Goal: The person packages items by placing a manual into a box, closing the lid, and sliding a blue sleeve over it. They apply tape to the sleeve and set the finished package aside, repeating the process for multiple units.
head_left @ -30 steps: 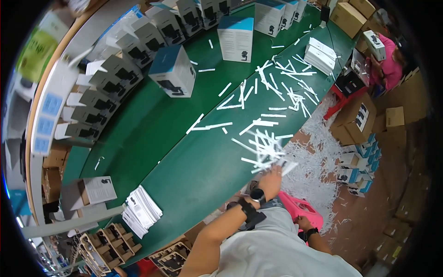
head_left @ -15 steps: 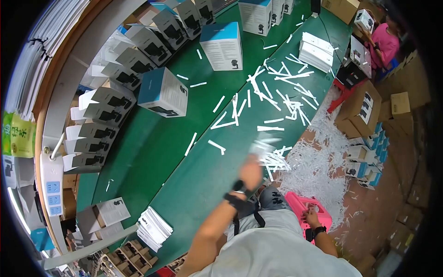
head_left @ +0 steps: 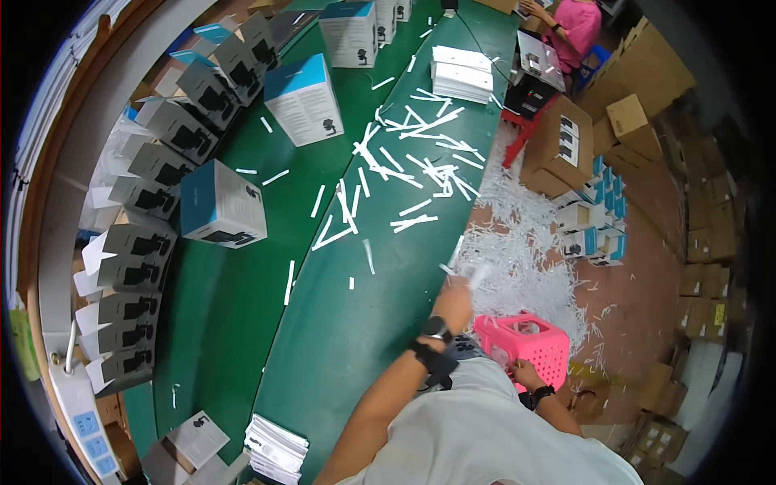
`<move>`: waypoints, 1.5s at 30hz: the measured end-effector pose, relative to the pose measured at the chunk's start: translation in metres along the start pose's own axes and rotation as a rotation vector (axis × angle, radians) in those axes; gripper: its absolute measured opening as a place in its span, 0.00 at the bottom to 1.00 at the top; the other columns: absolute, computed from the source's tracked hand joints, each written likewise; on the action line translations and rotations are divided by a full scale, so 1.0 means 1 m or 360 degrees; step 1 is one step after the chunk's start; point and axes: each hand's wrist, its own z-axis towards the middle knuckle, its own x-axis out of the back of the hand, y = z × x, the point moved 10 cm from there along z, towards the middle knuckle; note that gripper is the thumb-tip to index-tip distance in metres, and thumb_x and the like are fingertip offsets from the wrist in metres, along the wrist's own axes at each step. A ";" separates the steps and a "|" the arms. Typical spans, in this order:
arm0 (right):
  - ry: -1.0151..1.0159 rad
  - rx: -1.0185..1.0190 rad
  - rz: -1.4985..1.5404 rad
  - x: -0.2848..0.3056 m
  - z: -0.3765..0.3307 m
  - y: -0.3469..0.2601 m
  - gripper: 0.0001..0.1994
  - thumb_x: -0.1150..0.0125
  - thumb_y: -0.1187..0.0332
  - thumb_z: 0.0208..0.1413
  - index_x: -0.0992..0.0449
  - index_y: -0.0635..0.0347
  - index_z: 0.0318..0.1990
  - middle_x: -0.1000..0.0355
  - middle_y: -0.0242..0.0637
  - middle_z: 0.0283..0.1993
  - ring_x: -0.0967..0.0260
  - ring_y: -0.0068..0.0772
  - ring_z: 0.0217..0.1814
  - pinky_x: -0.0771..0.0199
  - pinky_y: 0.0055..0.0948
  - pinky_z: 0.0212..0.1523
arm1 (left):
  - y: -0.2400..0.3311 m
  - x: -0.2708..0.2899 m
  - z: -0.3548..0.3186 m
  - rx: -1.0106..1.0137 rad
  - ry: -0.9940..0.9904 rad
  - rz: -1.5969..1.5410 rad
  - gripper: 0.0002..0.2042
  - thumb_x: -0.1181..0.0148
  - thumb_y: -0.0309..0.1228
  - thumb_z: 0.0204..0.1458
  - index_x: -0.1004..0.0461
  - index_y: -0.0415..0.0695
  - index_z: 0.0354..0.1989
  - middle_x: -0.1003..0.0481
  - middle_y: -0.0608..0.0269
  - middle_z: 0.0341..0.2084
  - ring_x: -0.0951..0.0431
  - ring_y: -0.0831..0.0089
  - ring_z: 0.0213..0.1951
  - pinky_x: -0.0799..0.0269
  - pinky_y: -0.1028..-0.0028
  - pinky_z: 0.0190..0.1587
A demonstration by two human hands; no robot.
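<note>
My left hand (head_left: 453,306) is at the right edge of the green worktable (head_left: 368,323), smeared by motion. A blurred white patch (head_left: 477,277) shows at its fingertips; whether it is held I cannot tell. Loose white paper strips (head_left: 435,174) lie scattered farther up the table. Low on my right side is a pink plastic basket (head_left: 543,356) with round holes and a rectangular opening. My right hand (head_left: 527,375) is closed on its near edge, its fingers partly hidden.
White strips heap on the floor (head_left: 517,263) beside the table. Blue-and-white boxes (head_left: 304,101) stand on the table, and open boxes (head_left: 133,259) line its left. Stacked white sheets (head_left: 462,73) lie at the far end. A person in pink (head_left: 575,32) works there, near cardboard cartons (head_left: 558,149).
My left hand has swept right to the table's edge, and the strip pile that lay beside it has left the tabletop. My right hand stays at the pink basket. The view has shifted right.
</note>
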 end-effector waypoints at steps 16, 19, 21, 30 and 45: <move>0.0214 0.0219 -0.0838 0.023 0.026 0.075 0.15 0.43 0.61 0.63 0.21 0.66 0.39 0.23 0.40 0.31 0.25 0.32 0.28 0.27 0.32 0.29 | -0.071 0.091 0.103 0.0048 -0.0142 -0.0074 0.14 0.48 0.25 0.52 0.31 0.34 0.46 0.24 0.35 0.36 0.22 0.37 0.40 0.27 0.43 0.43; 0.0222 0.0152 -0.0480 0.030 0.026 0.030 0.12 0.45 0.65 0.62 0.22 0.65 0.40 0.23 0.38 0.32 0.27 0.30 0.29 0.27 0.32 0.31 | -0.081 0.159 0.137 0.0366 0.0568 -0.0164 0.13 0.49 0.22 0.50 0.36 0.34 0.45 0.25 0.36 0.31 0.22 0.37 0.37 0.27 0.45 0.40; 0.0156 0.0072 -0.0025 0.039 0.027 -0.001 0.10 0.48 0.71 0.62 0.23 0.64 0.45 0.23 0.37 0.35 0.26 0.29 0.32 0.25 0.32 0.33 | -0.182 0.200 0.150 0.0770 0.0497 -0.0034 0.14 0.46 0.23 0.50 0.30 0.32 0.46 0.30 0.36 0.47 0.20 0.45 0.39 0.21 0.56 0.39; 0.0086 0.0062 0.0096 0.088 0.081 -0.083 0.10 0.46 0.67 0.63 0.24 0.62 0.45 0.22 0.38 0.36 0.25 0.28 0.30 0.26 0.30 0.29 | -0.058 0.105 0.228 -0.0130 -0.0039 -0.0049 0.17 0.47 0.23 0.48 0.28 0.37 0.48 0.26 0.36 0.42 0.21 0.44 0.41 0.24 0.51 0.41; 0.0100 -0.0099 0.0176 0.136 0.129 -0.075 0.09 0.46 0.65 0.64 0.26 0.60 0.43 0.23 0.37 0.35 0.26 0.29 0.29 0.25 0.31 0.29 | -0.028 0.043 0.327 -0.0086 -0.0137 0.0328 0.10 0.47 0.25 0.51 0.26 0.33 0.39 0.24 0.42 0.34 0.22 0.49 0.36 0.25 0.58 0.41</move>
